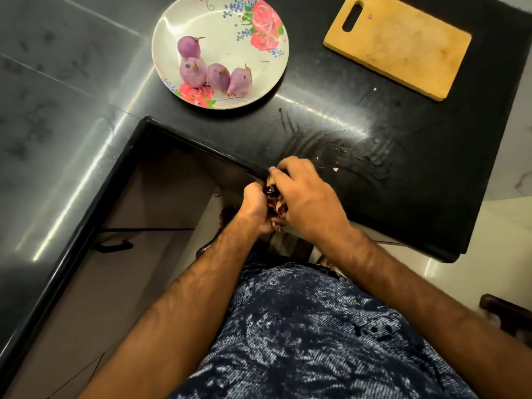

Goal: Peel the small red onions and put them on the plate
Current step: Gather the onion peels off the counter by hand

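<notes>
My left hand point(254, 207) and right hand point(306, 197) were both curled round a clump of dry skins point(275, 204) at the edge of the counter point(388, 191); whether an onion sat inside, I couldn't tell. Four peeled onions point(214, 72) lay on the plate point(230, 27), so I judged little remained.

The plate point(218, 24) is white with pink roses, green leaves, blue flowers. The onions point(218, 77) are purple, peels point(275, 197) red-brown, board point(403, 47) yellow, counter point(417, 168) black. The shirt point(302, 326) is dark blue with white specks.
</notes>
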